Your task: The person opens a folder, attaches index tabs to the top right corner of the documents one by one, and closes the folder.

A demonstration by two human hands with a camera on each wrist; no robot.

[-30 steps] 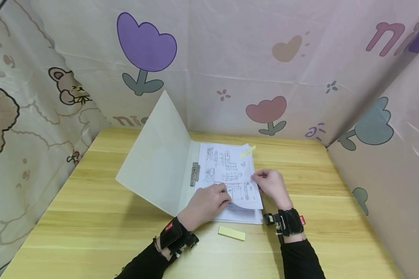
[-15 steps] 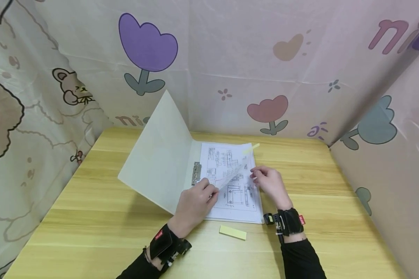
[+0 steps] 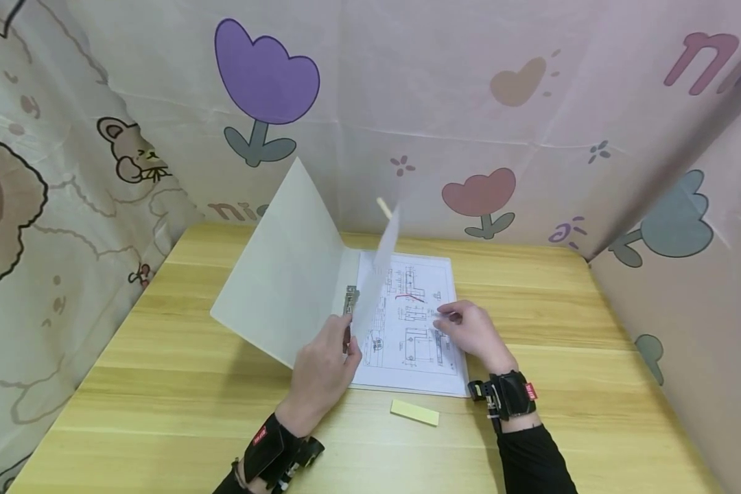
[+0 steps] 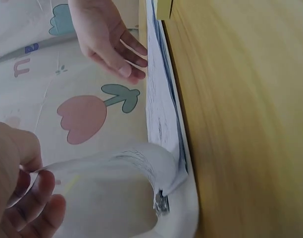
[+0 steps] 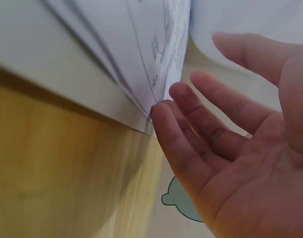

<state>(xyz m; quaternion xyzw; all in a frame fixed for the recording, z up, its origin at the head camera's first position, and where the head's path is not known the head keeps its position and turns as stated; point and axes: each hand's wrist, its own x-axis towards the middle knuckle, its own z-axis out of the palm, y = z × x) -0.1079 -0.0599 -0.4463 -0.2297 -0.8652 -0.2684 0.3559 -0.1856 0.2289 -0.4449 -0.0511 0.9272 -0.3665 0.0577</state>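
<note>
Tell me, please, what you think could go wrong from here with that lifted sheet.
The lifted sheet bends upward near the clip, so it might crease or tear there. The left hand pinches it near an edge, so it could slip free. The yellow strip juts out past the paper and may catch or peel off.

Behind the pale wood-grained surface I see a whitish printed cloth, a big purple tulip above and left of a smaller reddish tulip. A cartoon bear decorates the left side.
</note>
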